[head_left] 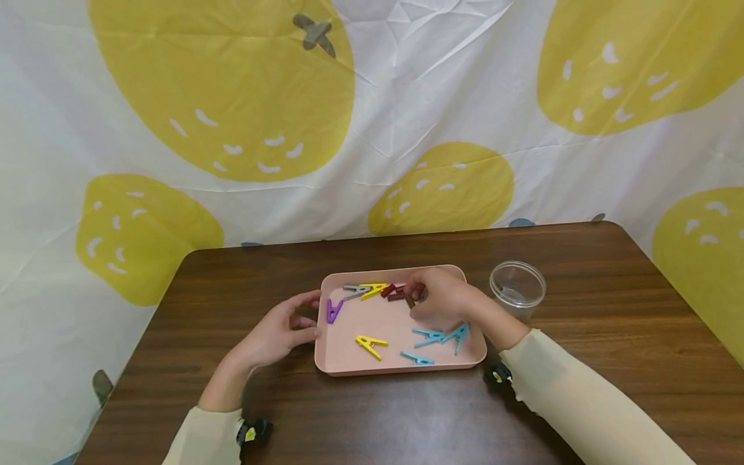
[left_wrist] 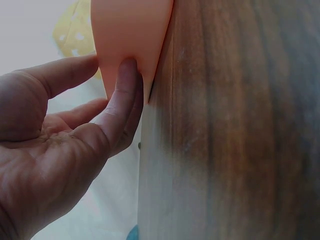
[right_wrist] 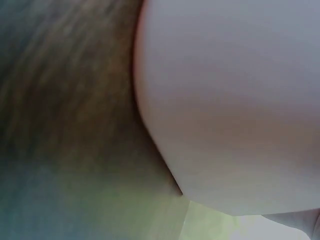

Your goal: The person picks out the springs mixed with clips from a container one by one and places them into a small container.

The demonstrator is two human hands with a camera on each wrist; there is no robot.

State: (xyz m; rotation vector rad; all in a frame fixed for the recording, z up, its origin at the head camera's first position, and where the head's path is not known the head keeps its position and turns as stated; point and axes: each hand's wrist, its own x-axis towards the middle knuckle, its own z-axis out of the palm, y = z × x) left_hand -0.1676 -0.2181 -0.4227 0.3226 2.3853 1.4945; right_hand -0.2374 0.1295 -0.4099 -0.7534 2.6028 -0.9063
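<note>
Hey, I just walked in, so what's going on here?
A person's right hand reaches into a shallow pink rectangular tray, its fingers at small dark red and brown ribbed pieces; whether it pinches one is hard to tell. The left hand touches the tray's outer left side. Yellow, light blue, purple and grey A-shaped clips lie spread in the tray. A clear round container stands on the brown wood-grain table, right of the tray.

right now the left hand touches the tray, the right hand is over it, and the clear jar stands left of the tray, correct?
No: the head view shows the clear jar standing right of the tray, not left; the left hand and right hand are as you say.
</note>
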